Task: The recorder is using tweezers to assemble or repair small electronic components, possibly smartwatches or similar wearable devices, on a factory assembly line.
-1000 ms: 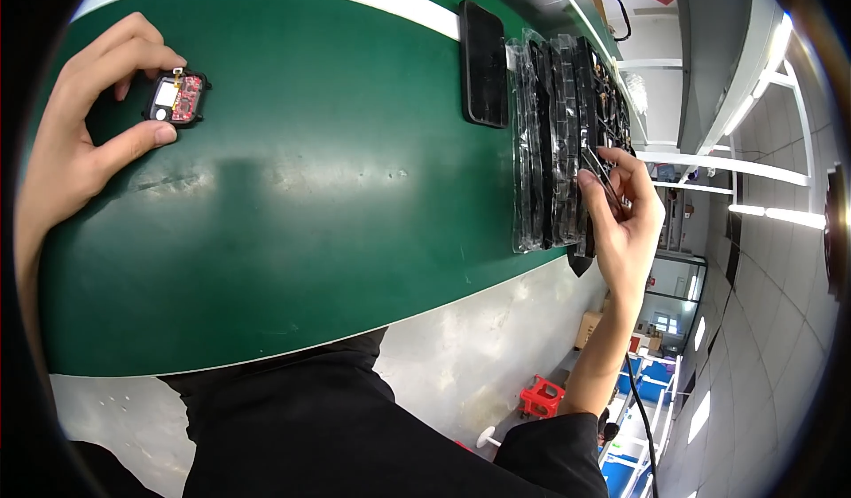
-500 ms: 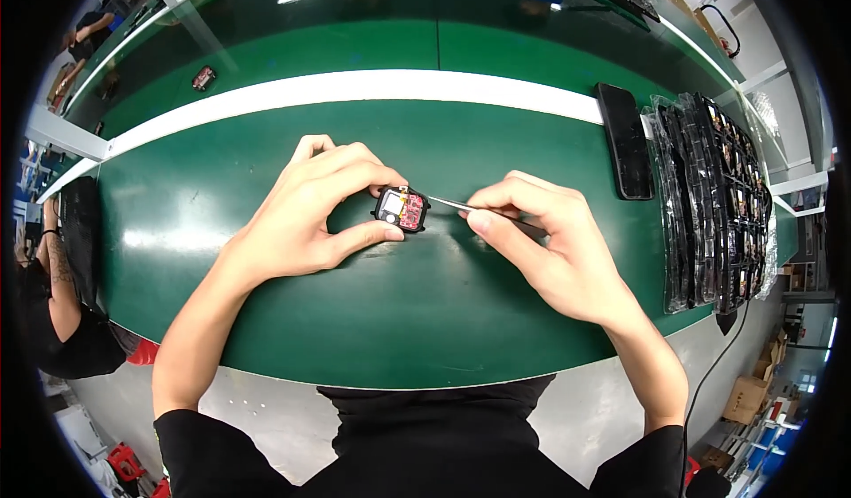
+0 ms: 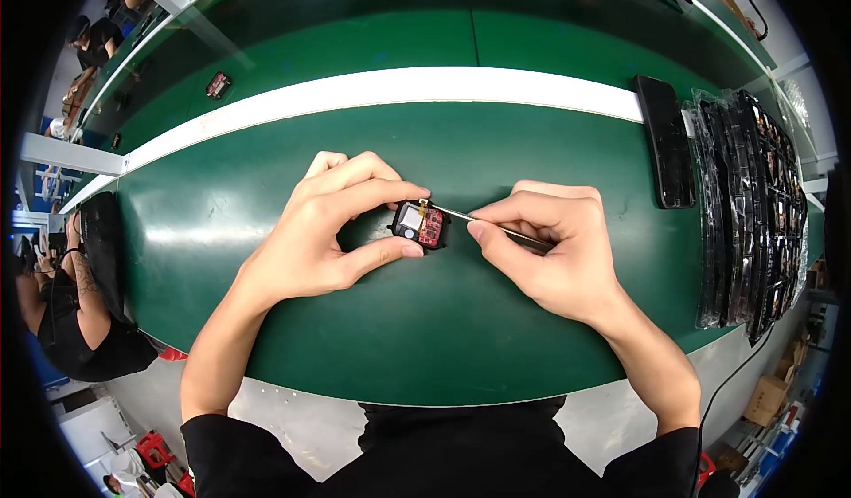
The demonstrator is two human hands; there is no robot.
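Between the thumb and fingers of my left hand (image 3: 324,223) is an opened smartwatch case (image 3: 410,234), black-rimmed, held just at the green tabletop (image 3: 372,347). Inside the case a silvery square part, a small round part and a red circuit board show, with a bit of yellow near the upper edge. My right hand (image 3: 554,245) is closed round a pair of slim metal tweezers (image 3: 510,234). Their tip reaches the case's upper right edge, close to my left index finger; whether it grips anything is too small to tell.
A black phone (image 3: 667,143) lies to the right, beside a stack of black plastic trays (image 3: 740,214) holding small parts. Across the white rail (image 3: 399,86), another small red-and-black device (image 3: 218,85) lies on the far surface. At the left edge sits another person (image 3: 80,321).
The tweezers' tip has come in closer over the case's upper edge. The case is tilted slightly clockwise. The whole view has shifted a little, with the bench appearing farther right.
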